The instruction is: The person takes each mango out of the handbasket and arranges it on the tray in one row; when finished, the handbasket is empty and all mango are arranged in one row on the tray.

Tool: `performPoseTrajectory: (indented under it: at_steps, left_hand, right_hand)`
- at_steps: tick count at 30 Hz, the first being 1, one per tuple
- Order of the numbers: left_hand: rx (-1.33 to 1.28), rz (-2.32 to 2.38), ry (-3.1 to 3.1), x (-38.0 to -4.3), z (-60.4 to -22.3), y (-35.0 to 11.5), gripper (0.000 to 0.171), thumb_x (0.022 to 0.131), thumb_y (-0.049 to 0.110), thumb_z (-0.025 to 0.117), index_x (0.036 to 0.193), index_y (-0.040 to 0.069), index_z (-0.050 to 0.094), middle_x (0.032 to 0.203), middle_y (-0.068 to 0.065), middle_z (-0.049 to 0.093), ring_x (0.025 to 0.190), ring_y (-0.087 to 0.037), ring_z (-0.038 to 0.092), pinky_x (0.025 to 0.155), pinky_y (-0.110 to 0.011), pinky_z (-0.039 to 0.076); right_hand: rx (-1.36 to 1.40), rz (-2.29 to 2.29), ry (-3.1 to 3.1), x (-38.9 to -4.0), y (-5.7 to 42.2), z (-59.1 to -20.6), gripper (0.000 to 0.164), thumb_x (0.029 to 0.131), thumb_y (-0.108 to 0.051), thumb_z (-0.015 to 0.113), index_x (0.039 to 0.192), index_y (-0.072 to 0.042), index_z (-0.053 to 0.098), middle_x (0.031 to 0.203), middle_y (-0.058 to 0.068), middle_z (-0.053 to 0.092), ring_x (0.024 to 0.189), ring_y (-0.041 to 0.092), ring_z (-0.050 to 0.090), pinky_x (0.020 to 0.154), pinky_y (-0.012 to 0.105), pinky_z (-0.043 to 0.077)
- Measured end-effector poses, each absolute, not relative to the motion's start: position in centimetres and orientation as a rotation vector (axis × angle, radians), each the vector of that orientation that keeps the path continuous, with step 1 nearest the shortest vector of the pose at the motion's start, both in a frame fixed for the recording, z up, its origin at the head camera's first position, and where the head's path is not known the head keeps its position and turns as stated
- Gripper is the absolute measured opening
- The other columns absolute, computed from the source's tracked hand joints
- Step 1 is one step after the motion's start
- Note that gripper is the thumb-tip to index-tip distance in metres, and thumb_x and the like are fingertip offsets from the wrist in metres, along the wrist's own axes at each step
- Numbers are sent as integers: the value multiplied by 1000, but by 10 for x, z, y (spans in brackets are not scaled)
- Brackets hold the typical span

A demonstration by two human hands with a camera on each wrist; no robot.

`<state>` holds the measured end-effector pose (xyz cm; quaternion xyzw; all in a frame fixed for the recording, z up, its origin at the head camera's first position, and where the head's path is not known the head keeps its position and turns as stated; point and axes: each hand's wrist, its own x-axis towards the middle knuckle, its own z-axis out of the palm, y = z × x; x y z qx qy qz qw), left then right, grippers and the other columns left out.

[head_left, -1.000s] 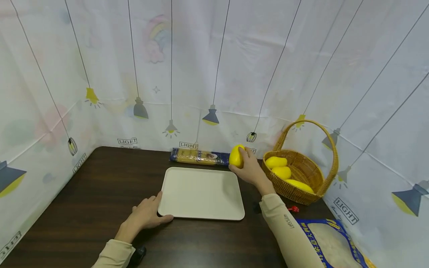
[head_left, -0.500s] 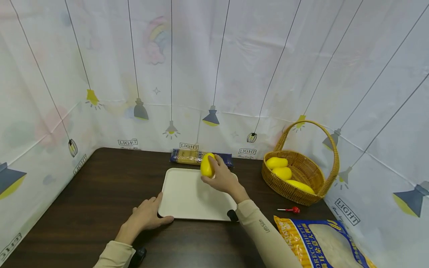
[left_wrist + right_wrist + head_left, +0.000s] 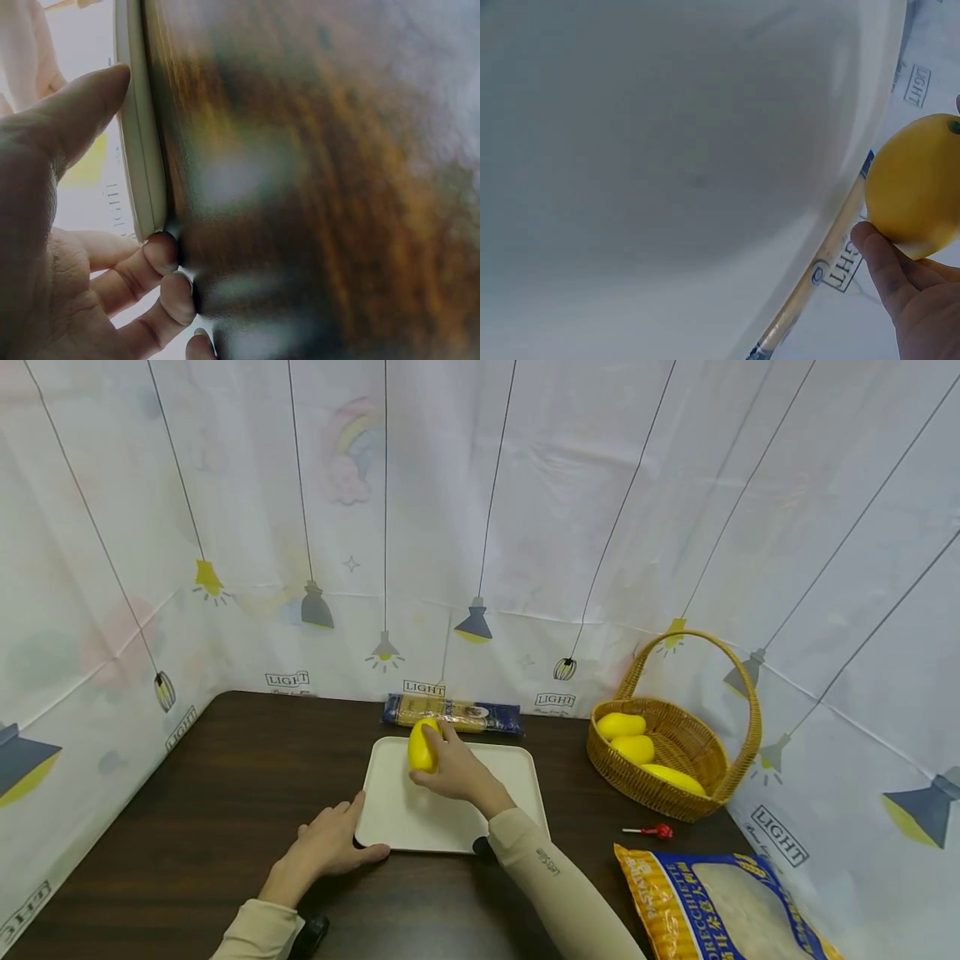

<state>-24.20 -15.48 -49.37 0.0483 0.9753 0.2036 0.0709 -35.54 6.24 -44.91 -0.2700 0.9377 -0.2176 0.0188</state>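
My right hand [image 3: 457, 770] holds a yellow mango [image 3: 423, 747] upright over the left half of a cream rectangular tray [image 3: 517, 772]. In the right wrist view, fingertips press the side of the mango [image 3: 915, 187], and a small green stem spot shows near its top. My left hand [image 3: 327, 839] rests at the tray's near left corner, index finger along the left edge and thumb along the front edge. Up close in the left wrist view, the thumb [image 3: 86, 105] lies against the tray rim [image 3: 142, 142] and the other fingers bend down beside the corner.
A wicker basket [image 3: 697, 735] with a tall handle stands at the right and contains yellow mangoes [image 3: 633, 748]. Behind the tray lies a spaghetti packet [image 3: 480, 717]. A red lollipop [image 3: 663, 832] and an orecchiette pasta bag [image 3: 720, 902] lie at right front of the dark wooden table [image 3: 187, 810].
My right hand has carried the mango leftward from beside the basket, and lower, to above the tray's left half. My left hand stays at the tray corner.
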Motion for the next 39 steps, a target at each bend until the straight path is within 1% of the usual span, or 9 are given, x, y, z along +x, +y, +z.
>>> performPoseTrajectory:
  at_steps: [1,7,10,19,26,31,36,39]
  left_hand:
    - [144,611,2932,-242,-493,-155,109,79,69,71,157,4,30,148,-25,51,130,-47,52,92,-75,41]
    - [147,613,2937,-241,-492,-154,109,80,69,70,157,4,30,147,-24,52,128,-46,53,91,-75,42]
    - [151,610,2938,-241,-492,-154,109,80,69,70,157,4,31,147,-24,51,129,-46,53,90,-75,42]
    - [143,624,2929,-242,-492,-156,108,80,69,70,157,5,31,149,-26,49,132,-49,50,93,-77,40]
    - [140,647,2917,-240,-493,-155,107,81,69,69,157,4,30,150,-26,48,133,-49,49,96,-78,38]
    - [140,640,2924,-240,-491,-154,107,81,68,70,157,3,31,150,-26,48,132,-49,50,95,-78,38]
    - [141,634,2928,-241,-492,-155,107,81,68,70,156,3,32,150,-26,48,133,-49,50,95,-78,38]
    - [147,629,2933,-240,-492,-155,107,80,69,70,156,3,32,149,-27,49,132,-49,50,94,-79,38]
  right_hand:
    - [-849,-673,2907,-355,59,-450,81,89,-44,67,157,-19,32,164,18,23,119,30,57,92,43,53]
    - [-854,-617,2894,-355,43,-454,81,89,-44,67,158,-19,31,167,20,19,123,34,58,97,46,53]
    - [-843,-579,2890,-356,37,-455,82,89,-46,66,158,-20,30,167,20,19,122,33,60,95,44,54]
    - [-865,-482,2907,-358,21,-457,81,90,-48,66,158,-21,31,164,17,24,111,26,61,89,36,54]
    - [-854,-463,2877,-358,12,-456,81,91,-47,66,159,-21,29,165,18,23,121,32,60,96,43,54]
    - [-849,-387,2876,-359,6,-457,81,92,-47,66,159,-21,28,164,18,24,122,32,60,97,42,54]
    - [-833,-349,2881,-360,-1,-457,82,92,-49,66,159,-25,27,165,17,24,128,33,58,100,44,53]
    - [-845,-346,2877,-359,-5,-455,83,91,-48,68,159,-23,28,163,16,26,124,31,60,98,42,54]
